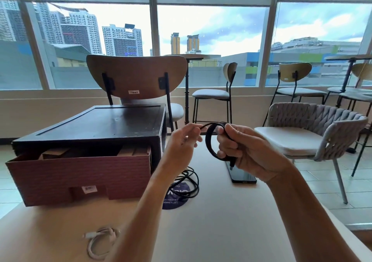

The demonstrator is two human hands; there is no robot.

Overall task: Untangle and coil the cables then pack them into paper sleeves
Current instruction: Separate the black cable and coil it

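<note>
While the right hand (247, 153) clamps a small coil of black braided cable (209, 141), thumb over the top and fingers curled through the loops, the left hand (181, 141) pinches the free strand just left of that grip. This apparently feeds the last turn under light tension, so that the loops stay equal. Below the right-hand grip a short plug end (232, 164) hangs out of the fist, presumably kept clear of the windings. Coiling of this cable is judged nearly complete, and packing is not yet begun.

Lower than the grip, on the beige tabletop (221, 221), a second black cable (191, 181) lies in loose, uneven loops partly over a round purple sticker (177, 197); it appears uncoiled. Directly under the right hand lies a dark flat phone (242, 176). Far below and left of the grip, a white cable (100, 243) rests coiled. Left of the left hand, an open reddish-brown cardboard box (80, 177) holds brown paper sleeves (54, 153), within reach for packing.
</note>
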